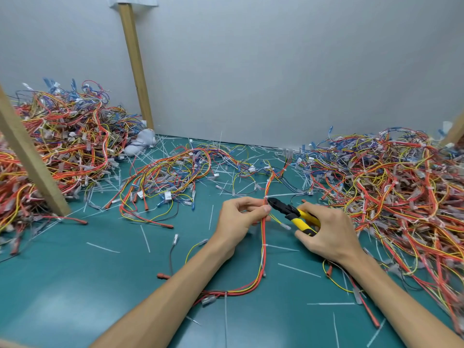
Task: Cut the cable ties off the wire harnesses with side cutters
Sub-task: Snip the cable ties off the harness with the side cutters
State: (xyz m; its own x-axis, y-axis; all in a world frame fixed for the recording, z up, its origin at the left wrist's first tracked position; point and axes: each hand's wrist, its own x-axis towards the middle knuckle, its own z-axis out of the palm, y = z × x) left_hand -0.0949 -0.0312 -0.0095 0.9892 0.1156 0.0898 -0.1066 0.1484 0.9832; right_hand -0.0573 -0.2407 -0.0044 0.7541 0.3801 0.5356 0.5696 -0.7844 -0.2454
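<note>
- Harness [263, 237]: is judged light and limp; is pinched by left hand [236, 219] beside tie [265, 197].
- Cutters [292, 212]: are gripped by right hand [331, 234]; tips are set at tie.

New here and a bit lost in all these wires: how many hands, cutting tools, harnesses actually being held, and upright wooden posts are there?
Hands: 2, left hand, right hand
Side cutters: 1
Wire harness held: 1
Upright wooden posts: 3
Total: 7

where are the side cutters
In the head view the side cutters sit just right of centre in the right hand, tips at the wire harness pinched by the left hand.
</note>
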